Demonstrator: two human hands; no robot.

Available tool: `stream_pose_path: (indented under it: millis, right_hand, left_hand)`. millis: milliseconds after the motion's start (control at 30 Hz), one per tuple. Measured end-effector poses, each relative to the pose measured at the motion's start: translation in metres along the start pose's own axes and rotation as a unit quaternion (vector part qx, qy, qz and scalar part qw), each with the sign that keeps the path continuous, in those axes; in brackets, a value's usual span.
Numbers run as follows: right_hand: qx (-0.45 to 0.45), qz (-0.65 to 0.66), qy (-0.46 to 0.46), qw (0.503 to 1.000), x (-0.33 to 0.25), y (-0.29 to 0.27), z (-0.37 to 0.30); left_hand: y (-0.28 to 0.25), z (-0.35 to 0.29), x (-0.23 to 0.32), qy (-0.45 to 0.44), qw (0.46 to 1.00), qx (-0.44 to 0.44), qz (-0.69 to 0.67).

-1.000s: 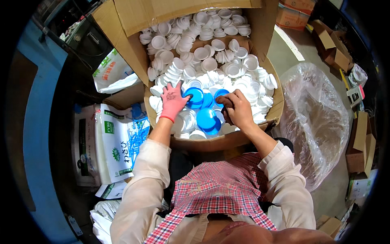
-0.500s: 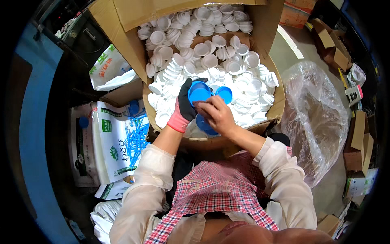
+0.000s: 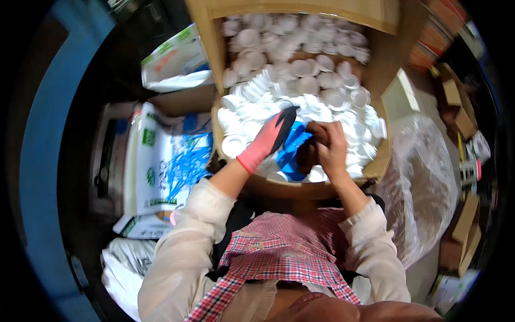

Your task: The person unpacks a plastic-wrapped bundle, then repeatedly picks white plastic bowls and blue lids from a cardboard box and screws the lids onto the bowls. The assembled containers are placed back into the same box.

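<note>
A cardboard carton (image 3: 379, 170) full of white plastic caps (image 3: 338, 100) stands before me. Over its near half, I hold round blue plastic caps (image 3: 291, 161), now tilted edge-on and blurred. My left hand (image 3: 270, 138), in a pink and black glove, is closed against their left side, its thumb and palm side hidden. My right hand (image 3: 328, 146) is bare and grips them from the right with bent fingers, which are shadowed and smeared by motion. How many blue pieces there are, and how they join, I cannot tell.
Thin blue plastic strips (image 3: 188, 161) lie on a white printed bag (image 3: 140, 177) at the left. A white carrier bag (image 3: 177, 61) stands behind it. On the right are a clear plastic bag (image 3: 416, 188) and opened cardboard boxes (image 3: 456, 104). A blue post (image 3: 45, 161) bounds the far left.
The view has shifted, so the carton sits further right. The blue caps have turned from open side up to edge-on. My left hand has rolled over, and my right fingers have moved to their right side.
</note>
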State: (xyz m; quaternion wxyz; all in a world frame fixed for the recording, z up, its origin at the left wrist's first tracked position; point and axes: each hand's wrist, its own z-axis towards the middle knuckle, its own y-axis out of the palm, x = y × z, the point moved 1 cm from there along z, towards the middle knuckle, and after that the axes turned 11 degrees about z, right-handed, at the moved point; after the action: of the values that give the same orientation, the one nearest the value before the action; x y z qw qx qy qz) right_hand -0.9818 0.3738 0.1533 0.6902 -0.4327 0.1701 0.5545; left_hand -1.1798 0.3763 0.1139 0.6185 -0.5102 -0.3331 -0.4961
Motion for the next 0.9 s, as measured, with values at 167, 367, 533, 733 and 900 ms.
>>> stream_pose_path:
  millis: [167, 367, 533, 733, 900]
  right_hand:
    - [-0.103, -0.005, 0.001, 0.995, -0.012, 0.017, -0.029]
    - [-0.24, 0.01, 0.038, 0.97, 0.012, 0.071, -0.064]
    - [-0.265, -0.016, 0.023, 0.964, 0.02, 0.07, -0.065]
    - [-0.299, -0.021, 0.023, 0.954, 0.02, 0.074, -0.057]
    - [-0.348, -0.057, 0.049, 0.934, 0.024, 0.081, -0.048]
  left_hand:
    - [-0.167, 0.013, -0.019, -0.056, 0.96, 0.27, -0.036]
    - [-0.308, -0.062, -0.242, -0.271, 0.849, 0.304, 0.336]
    - [-0.333, -0.103, -0.379, -0.374, 0.764, 0.226, 0.474]
    - [-0.337, -0.057, -0.491, -0.491, 0.679, 0.052, 0.543]
    - [-0.33, -0.038, -0.564, -0.367, 0.667, 0.1, 0.641]
